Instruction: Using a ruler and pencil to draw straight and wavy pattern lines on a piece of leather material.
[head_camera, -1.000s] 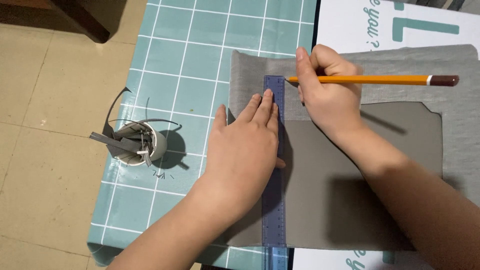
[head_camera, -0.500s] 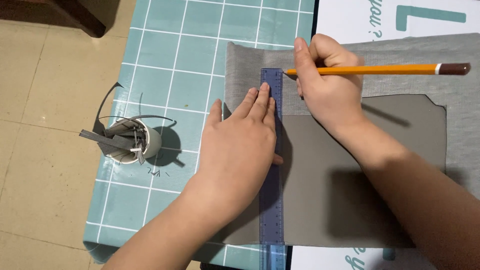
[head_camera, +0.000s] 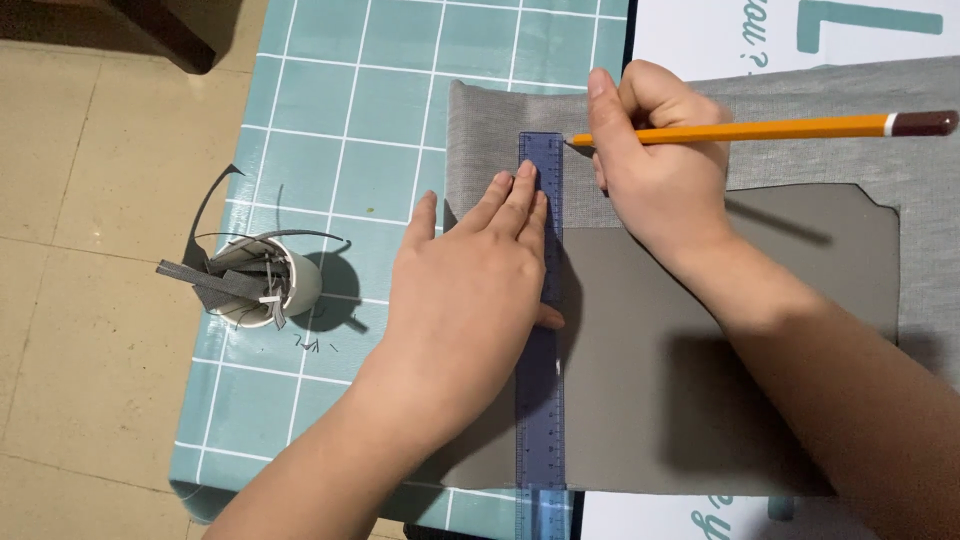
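The left hand (head_camera: 470, 290) lay flat, fingers together, pressing the blue ruler (head_camera: 541, 330) onto the grey fabric (head_camera: 640, 370) on the teal cutting mat (head_camera: 330, 120). The right hand (head_camera: 655, 165) pinched the yellow pencil (head_camera: 760, 128), whose tip had moved up the ruler's right edge toward its top end within 1 second, which suggested the line was nearly drawn. A cup of scraps (head_camera: 262, 282) stood near the mat's left edge.
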